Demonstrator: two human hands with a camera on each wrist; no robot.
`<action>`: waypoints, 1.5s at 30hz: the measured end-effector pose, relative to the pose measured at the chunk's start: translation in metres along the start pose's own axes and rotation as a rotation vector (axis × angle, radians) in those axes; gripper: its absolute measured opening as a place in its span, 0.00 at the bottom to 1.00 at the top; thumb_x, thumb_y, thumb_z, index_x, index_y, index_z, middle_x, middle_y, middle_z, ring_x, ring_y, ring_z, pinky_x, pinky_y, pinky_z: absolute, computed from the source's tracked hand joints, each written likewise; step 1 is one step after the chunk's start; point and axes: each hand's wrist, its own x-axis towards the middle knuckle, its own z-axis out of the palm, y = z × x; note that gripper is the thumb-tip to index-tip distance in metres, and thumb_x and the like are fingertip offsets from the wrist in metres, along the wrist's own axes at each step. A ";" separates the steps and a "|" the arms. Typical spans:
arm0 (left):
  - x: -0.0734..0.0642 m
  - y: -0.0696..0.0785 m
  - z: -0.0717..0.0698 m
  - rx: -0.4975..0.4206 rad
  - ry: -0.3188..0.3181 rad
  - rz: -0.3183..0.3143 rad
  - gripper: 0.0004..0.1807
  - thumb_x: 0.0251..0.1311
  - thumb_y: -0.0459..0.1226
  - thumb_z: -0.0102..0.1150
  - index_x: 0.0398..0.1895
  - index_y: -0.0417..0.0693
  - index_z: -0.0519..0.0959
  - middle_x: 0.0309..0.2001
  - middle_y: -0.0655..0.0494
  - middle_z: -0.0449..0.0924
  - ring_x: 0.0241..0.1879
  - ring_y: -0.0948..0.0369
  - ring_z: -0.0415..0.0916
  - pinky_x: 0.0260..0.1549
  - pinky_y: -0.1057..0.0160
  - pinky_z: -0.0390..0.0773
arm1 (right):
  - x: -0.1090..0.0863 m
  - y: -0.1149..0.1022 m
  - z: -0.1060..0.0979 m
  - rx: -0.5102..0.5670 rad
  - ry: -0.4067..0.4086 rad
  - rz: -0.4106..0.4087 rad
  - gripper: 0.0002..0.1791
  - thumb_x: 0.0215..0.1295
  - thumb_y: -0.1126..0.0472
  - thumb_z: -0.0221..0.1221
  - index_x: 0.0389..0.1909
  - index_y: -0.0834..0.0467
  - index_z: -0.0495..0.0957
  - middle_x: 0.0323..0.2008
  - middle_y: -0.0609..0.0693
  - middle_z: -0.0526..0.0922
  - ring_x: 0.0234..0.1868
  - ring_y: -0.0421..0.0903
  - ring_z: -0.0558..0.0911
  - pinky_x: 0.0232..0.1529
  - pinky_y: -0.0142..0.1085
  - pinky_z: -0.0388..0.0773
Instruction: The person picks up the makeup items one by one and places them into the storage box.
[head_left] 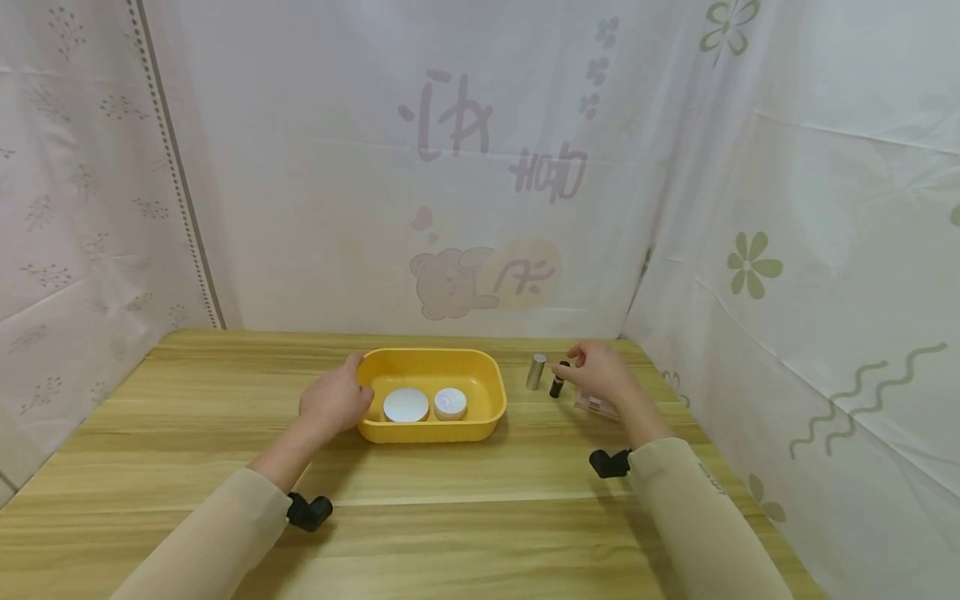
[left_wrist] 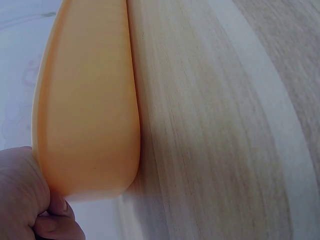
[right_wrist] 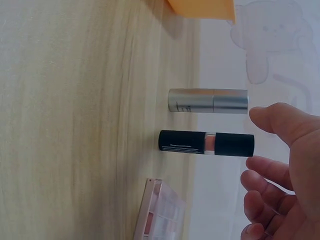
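A yellow plastic basket (head_left: 431, 431) stands on the table, and my left hand (head_left: 337, 396) grips its left end at the rim. Inside it lie a round white-lidded container (head_left: 406, 406) and a smaller white-topped jar (head_left: 450, 403). My right hand (right_wrist: 287, 172) is around the top of an upright black lipstick tube (right_wrist: 182, 142) with a pinkish band. Thumb and fingers are parted there, with no visible grip on the tube. Beside it stands a silver lipstick tube (right_wrist: 207, 101), near the thumb tip. A pink makeup palette (head_left: 597, 406) sits below the right hand, partly hidden by it.
The wood-grain table (head_left: 465, 542) meets a patterned white curtain (head_left: 322, 208) at the back. Another curtain side (head_left: 840, 292) hangs close along the right edge. Black wrist mounts (head_left: 309, 511) jut out from both sleeves.
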 end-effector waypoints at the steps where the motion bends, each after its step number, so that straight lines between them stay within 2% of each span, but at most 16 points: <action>1: 0.000 0.000 0.000 -0.001 -0.001 0.001 0.37 0.73 0.42 0.54 0.84 0.44 0.62 0.33 0.46 0.83 0.25 0.52 0.74 0.22 0.56 0.71 | 0.000 0.000 0.001 -0.003 -0.004 0.000 0.36 0.77 0.38 0.63 0.68 0.64 0.79 0.55 0.61 0.82 0.51 0.56 0.80 0.55 0.53 0.80; 9: -0.001 0.000 -0.001 -0.017 -0.019 -0.004 0.38 0.74 0.42 0.54 0.85 0.44 0.61 0.26 0.49 0.78 0.22 0.54 0.70 0.21 0.58 0.69 | 0.001 0.003 0.008 0.004 -0.020 0.006 0.35 0.78 0.41 0.63 0.68 0.66 0.78 0.51 0.59 0.82 0.46 0.54 0.79 0.51 0.51 0.79; 17: -0.001 0.001 -0.002 -0.017 -0.015 -0.006 0.38 0.73 0.42 0.54 0.84 0.44 0.62 0.28 0.48 0.80 0.23 0.53 0.72 0.22 0.57 0.70 | 0.003 0.003 0.012 -0.028 -0.043 0.034 0.34 0.79 0.41 0.62 0.69 0.64 0.77 0.58 0.62 0.84 0.55 0.59 0.83 0.59 0.57 0.81; 24: -0.001 0.000 -0.002 -0.019 -0.012 -0.002 0.37 0.73 0.42 0.54 0.84 0.45 0.62 0.29 0.48 0.81 0.24 0.53 0.73 0.22 0.57 0.70 | 0.002 0.003 0.013 -0.040 -0.045 0.016 0.32 0.80 0.44 0.61 0.69 0.65 0.78 0.56 0.62 0.84 0.54 0.59 0.83 0.58 0.58 0.81; 34: 0.000 -0.001 0.000 -0.017 -0.015 -0.003 0.37 0.74 0.42 0.53 0.85 0.45 0.61 0.26 0.50 0.78 0.22 0.54 0.71 0.21 0.58 0.69 | 0.002 0.007 0.016 -0.041 -0.046 0.015 0.21 0.80 0.45 0.62 0.57 0.59 0.82 0.53 0.59 0.86 0.52 0.57 0.84 0.57 0.56 0.81; 45: -0.001 0.001 -0.002 -0.008 -0.016 -0.012 0.38 0.73 0.42 0.53 0.85 0.45 0.61 0.30 0.48 0.81 0.25 0.52 0.73 0.23 0.57 0.70 | 0.003 0.009 0.019 -0.044 -0.037 0.020 0.13 0.80 0.49 0.63 0.48 0.55 0.82 0.51 0.58 0.84 0.47 0.54 0.81 0.50 0.51 0.79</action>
